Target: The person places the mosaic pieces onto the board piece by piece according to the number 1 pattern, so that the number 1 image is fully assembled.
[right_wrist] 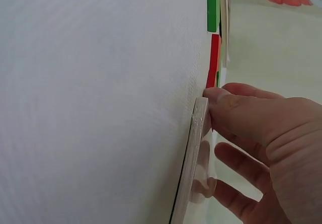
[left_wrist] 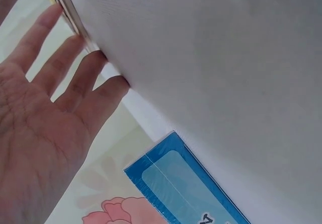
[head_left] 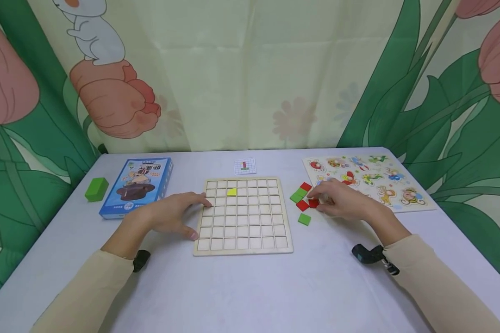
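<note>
A wooden grid board (head_left: 242,254) lies flat before me, with one yellow tile (head_left: 231,192) in a cell near its upper left. My left hand (head_left: 171,213) rests along the board's left edge, fingers extended and thumb lower down; in the left wrist view the fingertips touch that edge. Right of the board is a loose group of red and green tiles, including a green tile (head_left: 304,219) nearest me. My right hand (head_left: 343,200) pinches a red tile (head_left: 313,203) there between thumb and index finger. Its other fingers are loosely bent over the picture board (right_wrist: 187,183).
A small pattern card (head_left: 245,166) with red and green squares lies beyond the grid board. At the left stand a blue box (head_left: 136,187) and a green block (head_left: 96,189). The cartoon picture board (head_left: 400,175) lies at the right, close by the right hand.
</note>
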`<state>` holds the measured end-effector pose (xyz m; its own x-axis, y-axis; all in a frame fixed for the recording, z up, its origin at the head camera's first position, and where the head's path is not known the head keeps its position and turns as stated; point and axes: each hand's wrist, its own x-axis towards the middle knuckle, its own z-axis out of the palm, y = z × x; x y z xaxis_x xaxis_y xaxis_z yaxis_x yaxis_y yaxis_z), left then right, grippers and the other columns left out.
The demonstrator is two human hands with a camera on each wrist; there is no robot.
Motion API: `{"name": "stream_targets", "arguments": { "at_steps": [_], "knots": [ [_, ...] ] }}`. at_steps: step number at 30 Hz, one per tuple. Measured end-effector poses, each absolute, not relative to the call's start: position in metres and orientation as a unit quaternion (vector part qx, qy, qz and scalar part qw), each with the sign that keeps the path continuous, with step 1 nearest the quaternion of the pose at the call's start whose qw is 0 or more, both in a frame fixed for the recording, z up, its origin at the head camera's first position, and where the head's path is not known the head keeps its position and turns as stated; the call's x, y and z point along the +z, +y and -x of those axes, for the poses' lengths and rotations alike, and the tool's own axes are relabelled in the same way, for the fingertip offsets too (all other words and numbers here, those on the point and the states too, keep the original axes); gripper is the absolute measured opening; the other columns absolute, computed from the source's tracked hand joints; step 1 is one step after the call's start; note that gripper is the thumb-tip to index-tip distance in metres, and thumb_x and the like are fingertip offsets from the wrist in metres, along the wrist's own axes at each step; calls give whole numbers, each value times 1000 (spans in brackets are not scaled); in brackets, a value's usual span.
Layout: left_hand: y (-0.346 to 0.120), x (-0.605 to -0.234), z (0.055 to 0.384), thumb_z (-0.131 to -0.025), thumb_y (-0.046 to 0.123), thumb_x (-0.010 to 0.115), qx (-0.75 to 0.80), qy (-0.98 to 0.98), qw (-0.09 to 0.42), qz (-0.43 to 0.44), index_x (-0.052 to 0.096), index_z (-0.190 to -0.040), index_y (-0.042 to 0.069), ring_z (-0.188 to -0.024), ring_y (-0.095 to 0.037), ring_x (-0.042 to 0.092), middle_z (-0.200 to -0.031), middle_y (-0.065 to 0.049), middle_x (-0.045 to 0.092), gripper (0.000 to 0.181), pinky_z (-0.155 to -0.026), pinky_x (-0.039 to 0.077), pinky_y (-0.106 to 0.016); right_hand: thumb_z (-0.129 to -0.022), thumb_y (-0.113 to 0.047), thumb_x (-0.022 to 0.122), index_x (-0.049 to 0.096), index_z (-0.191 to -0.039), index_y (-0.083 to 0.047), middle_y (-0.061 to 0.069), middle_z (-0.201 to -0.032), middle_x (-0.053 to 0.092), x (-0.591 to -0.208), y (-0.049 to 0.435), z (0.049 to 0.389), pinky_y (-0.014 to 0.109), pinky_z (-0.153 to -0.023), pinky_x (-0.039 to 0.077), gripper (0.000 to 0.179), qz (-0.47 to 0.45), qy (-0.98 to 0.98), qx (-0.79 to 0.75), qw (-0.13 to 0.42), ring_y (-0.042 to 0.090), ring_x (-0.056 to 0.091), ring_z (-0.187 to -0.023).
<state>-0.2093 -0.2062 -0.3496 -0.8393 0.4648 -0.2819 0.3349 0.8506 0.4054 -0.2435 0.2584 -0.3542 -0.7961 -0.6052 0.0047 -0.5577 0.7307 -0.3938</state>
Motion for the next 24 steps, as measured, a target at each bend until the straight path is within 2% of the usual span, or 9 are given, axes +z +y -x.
{"name": "stream_targets", "arguments": {
  "at_steps": [10, 18, 24],
  "knots": [
    [-206, -348, 209, -73, 42, 93, 177, 941, 196, -211, 53, -144, 31, -152, -38, 30, -167, -7, 34, 82, -120, 31, -60, -96, -3, 67, 69, -129, -12, 0, -115, 67, -356, 256, 243, 41, -88, 49, 34, 321, 924, -200, 60, 21, 54, -106],
    [-207, -347, 211, -75, 41, 92, 180, 938, 195, -222, 52, -145, 30, -151, -37, 32, -166, -8, 34, 82, -120, 31, -59, -100, -10, 67, 64, -136, -12, 4, -128, 63, -353, 249, 243, 50, -98, 51, 37, 308, 906, -282, 66, 24, 58, -117],
    [-209, -349, 210, -74, 41, 92, 184, 938, 197, -220, 52, -145, 30, -152, -37, 32, -166, -8, 34, 82, -120, 31, -59, -101, -11, 66, 63, -136, -8, -1, -125, 66, -349, 240, 246, 41, -95, 52, 36, 332, 890, -306, 62, 17, 59, -116]
  ]
}}
